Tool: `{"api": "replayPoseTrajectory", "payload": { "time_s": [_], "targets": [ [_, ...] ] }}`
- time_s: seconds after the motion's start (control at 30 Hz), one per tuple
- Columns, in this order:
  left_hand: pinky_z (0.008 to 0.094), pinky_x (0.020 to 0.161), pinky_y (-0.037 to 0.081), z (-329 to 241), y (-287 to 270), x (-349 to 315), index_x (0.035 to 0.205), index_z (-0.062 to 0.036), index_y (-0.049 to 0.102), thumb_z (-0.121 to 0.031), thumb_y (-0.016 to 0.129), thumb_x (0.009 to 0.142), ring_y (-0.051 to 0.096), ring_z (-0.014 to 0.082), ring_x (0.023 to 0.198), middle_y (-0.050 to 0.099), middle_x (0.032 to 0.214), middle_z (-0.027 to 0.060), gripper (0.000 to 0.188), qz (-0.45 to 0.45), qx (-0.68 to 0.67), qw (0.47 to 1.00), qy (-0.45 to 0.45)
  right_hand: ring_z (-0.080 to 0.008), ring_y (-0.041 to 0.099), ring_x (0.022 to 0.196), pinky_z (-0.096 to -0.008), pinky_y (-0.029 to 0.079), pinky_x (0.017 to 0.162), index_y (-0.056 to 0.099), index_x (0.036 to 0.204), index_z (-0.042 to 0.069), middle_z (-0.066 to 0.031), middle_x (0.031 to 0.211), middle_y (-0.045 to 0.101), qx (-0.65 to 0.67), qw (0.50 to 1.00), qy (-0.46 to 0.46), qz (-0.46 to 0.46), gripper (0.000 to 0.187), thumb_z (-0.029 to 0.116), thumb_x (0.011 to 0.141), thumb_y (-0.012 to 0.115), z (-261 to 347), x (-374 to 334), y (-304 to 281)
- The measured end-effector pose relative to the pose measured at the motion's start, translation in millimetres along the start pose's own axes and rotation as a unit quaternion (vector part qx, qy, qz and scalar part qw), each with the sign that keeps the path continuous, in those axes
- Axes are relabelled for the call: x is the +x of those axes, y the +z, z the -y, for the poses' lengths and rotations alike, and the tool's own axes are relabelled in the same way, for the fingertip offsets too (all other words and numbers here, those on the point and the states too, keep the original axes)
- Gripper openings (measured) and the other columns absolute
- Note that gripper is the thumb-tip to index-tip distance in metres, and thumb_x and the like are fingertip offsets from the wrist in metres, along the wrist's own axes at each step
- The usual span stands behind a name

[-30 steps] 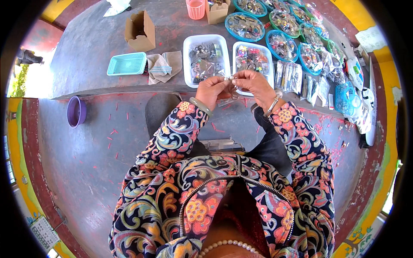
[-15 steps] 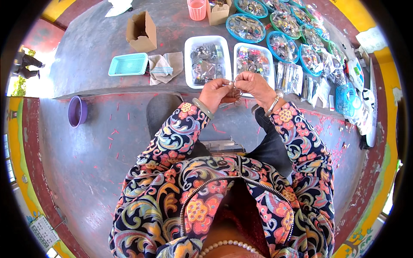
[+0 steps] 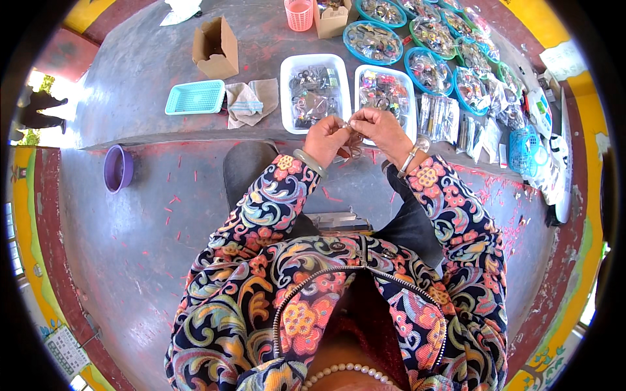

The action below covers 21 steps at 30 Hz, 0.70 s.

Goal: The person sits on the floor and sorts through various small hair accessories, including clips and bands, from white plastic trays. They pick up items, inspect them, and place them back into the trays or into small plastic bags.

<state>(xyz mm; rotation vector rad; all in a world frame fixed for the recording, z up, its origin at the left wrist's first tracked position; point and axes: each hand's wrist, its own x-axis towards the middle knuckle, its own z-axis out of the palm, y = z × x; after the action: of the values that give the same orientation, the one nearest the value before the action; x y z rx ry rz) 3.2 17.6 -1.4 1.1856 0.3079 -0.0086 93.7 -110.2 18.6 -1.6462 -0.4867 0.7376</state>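
Left hand [image 3: 324, 139] and right hand [image 3: 378, 128] pinched together on a small trinket [image 3: 345, 124], held up just near of the two white trays [image 3: 284, 98] | still fiddling, not set down | trays full, round dishes [image 3: 375, 40] beyond full too.

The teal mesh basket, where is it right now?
In the head view, the teal mesh basket lies upper left on the grey slab, between the open cardboard box and the crumpled cloth.
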Motion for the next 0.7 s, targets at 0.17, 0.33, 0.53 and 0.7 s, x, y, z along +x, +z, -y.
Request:
{"api": "replayPoseTrajectory", "payload": {
  "time_s": [0.17,0.33,0.53,0.7],
  "targets": [
    [0.0211,0.04,0.041,3,-6,3,0.082,-0.0026,0.051,-0.014,0.049,0.082,0.054,0.0089,0.054,0.058,0.07,0.0037,0.012,0.012,0.073,0.997,0.009,-0.005,0.051,0.064,-0.0202,0.042,0.058,0.058,0.084,-0.001,-0.0008,0.072,0.057,0.039,0.999,-0.012,-0.025,0.01,0.004,0.076,0.058,0,-1,1],
    [0.0196,0.039,0.036,-3,-4,-1,0.085,-0.0025,0.055,-0.02,0.05,0.083,0.049,0.0065,0.05,0.059,0.07,0.0042,0.018,-0.001,0.013,1.0,0.01,-0.0064,0.051,0.065,-0.0198,0.042,0.059,0.057,0.082,-0.001,-0.002,0.074,0.057,0.114,0.992,0.006,-0.051,0.007,0.002,0.076,0.057,5,-2,0],
    [0.0174,0.047,0.037,1,-8,2,0.089,-0.0041,0.057,-0.02,0.054,0.082,0.05,0.0042,0.057,0.06,0.074,0.001,0.018,-0.012,-0.116,0.993,-0.024,-0.0079,0.052,0.064,-0.0197,0.041,0.059,0.057,0.079,0.0,-0.0021,0.071,0.057,0.127,0.988,0.025,-0.086,0.007,0.006,0.076,0.058,8,-6,-4],
    [0.0183,0.053,0.04,5,-10,6,0.089,-0.0008,0.059,-0.013,0.055,0.082,0.055,0.0063,0.065,0.061,0.077,0.0031,0.015,-0.003,-0.033,0.999,-0.014,-0.0076,0.052,0.064,-0.02,0.04,0.059,0.057,0.078,0.002,-0.0009,0.071,0.057,0.121,0.988,0.023,-0.088,0.008,0.009,0.076,0.06,5,-5,-8]
  ]
}}
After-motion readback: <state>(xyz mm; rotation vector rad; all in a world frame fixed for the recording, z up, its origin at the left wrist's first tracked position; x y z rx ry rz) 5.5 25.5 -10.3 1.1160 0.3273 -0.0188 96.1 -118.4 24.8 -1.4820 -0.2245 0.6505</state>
